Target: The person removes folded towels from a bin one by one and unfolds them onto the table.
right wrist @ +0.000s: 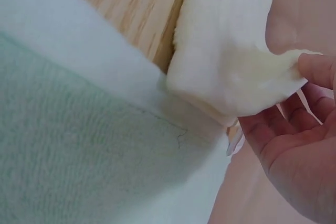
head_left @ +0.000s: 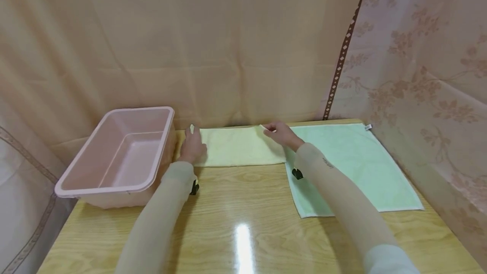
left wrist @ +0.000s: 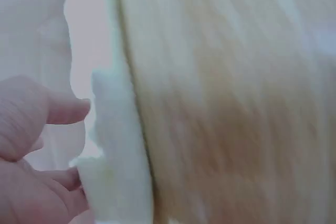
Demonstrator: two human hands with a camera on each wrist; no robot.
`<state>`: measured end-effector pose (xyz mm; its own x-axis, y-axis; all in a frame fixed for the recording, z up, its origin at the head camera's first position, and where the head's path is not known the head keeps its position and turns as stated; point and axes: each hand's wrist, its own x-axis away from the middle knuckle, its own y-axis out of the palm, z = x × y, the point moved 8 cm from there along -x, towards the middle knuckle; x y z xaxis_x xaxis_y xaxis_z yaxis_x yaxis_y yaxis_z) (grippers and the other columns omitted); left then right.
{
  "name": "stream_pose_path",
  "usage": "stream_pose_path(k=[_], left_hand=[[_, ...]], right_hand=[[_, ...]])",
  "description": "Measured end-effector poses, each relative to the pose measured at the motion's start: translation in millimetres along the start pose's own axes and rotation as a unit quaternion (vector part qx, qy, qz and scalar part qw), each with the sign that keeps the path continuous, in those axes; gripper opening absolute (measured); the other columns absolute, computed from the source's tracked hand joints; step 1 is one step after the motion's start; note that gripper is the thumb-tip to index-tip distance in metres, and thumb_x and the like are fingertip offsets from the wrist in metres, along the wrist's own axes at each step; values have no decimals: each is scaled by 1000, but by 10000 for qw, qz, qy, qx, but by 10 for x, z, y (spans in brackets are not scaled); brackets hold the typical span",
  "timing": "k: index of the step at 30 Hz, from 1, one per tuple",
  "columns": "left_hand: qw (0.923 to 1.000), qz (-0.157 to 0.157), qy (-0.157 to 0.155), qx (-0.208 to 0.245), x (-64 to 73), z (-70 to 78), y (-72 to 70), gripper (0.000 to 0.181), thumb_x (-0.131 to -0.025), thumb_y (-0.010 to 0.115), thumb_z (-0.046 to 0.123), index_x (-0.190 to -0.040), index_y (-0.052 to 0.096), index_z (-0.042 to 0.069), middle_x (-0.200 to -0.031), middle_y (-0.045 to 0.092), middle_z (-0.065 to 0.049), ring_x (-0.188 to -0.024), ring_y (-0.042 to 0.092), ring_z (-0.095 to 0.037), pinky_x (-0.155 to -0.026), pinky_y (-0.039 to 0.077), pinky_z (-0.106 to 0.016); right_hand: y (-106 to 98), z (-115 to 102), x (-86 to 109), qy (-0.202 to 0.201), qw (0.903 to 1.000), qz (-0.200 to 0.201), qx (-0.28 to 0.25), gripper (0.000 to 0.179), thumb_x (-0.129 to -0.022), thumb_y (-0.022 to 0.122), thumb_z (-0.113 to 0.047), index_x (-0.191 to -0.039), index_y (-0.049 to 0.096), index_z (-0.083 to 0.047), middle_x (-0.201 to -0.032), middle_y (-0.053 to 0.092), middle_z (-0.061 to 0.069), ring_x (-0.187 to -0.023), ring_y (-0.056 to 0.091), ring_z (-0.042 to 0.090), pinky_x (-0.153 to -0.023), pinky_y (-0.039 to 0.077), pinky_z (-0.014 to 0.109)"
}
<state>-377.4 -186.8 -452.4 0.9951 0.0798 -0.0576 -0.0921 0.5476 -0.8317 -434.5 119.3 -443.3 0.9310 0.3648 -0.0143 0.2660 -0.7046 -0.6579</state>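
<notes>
A pale yellow towel (head_left: pixel 236 149), folded into a long strip, lies along the back of the table. At its left end is my left hand (head_left: pixel 193 145), with a bit of yellow cloth showing between the fingers; the left wrist view shows the thumb (left wrist: pixel 68 109) apart from the fingers (left wrist: pixel 65 192), beside the towel's end (left wrist: pixel 118 150). My right hand (head_left: pixel 281 133) pinches the far right corner of the towel (right wrist: pixel 226 56) between thumb and fingers, pulling up a lifted point of cloth. Beneath that end, a mint green towel (head_left: pixel 354 168) is spread flat.
An empty pink plastic basin (head_left: pixel 161 155) stands at the left of the wooden table (head_left: pixel 220 215), close to my left forearm. Beige curtain (head_left: pixel 213 45) hangs right behind the table, and floral curtain (head_left: pixel 430 83) borders the right side. A small white tag (head_left: pixel 367 127) sticks out from the green towel's far corner.
</notes>
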Motion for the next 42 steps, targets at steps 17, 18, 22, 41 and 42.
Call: stream_pose_path(k=[17, 18, 22, 41, 42], left_hand=[[9979, 369, 1, -540, -98, 27, 7, 39, -105, 55, 29, -129, 56, -1, -121, 61, -28, -115, 53, -50, -95, 44, -61], [9974, 323, -14, -641, -111, 12, 34, 41, -105, 54, 31, -131, 56, -2, -125, 59, -29, -117, 51, -51, -96, 43, -62], [9964, 113, -201, -822, -148, -74, 154, 51, -104, 52, 38, -138, 55, 0, -137, 48, -30, -125, 42, -51, -97, 40, -67], [9952, 791, -83, -568, -177, -88, -15, 23, -98, 53, 8, -116, 61, -4, -111, 68, -28, -103, 63, -48, -85, 50, -59], [9953, 872, -6, -430, -167, -67, -43, 24, -100, 51, 11, -114, 62, -4, -109, 69, -27, -101, 64, -48, -85, 50, -58]], right_hand=[[160, -281, 123, -649, 9955, -615, -300, 36, -105, 57, -15, -136, 60, 3, -120, 67, 17, -108, 62, 26, -92, 51, 41], [190, -275, 128, -688, 9951, -668, -232, 35, -105, 58, -15, -135, 61, 3, -118, 68, 16, -106, 62, 25, -90, 51, 39], [335, -241, 176, -778, 9927, -919, 65, 31, -104, 59, -14, -130, 64, 3, -112, 70, 13, -99, 63, 20, -87, 51, 35], [579, -475, 236, -1756, 9631, -1476, 1405, 16, -101, 64, -15, -109, 72, -4, -102, 70, 4, -87, 59, 15, -84, 50, 36], [556, -474, 240, -1684, 9655, -1475, 1333, 17, -101, 63, -15, -110, 71, -4, -103, 70, 4, -88, 60, 15, -84, 50, 36]])
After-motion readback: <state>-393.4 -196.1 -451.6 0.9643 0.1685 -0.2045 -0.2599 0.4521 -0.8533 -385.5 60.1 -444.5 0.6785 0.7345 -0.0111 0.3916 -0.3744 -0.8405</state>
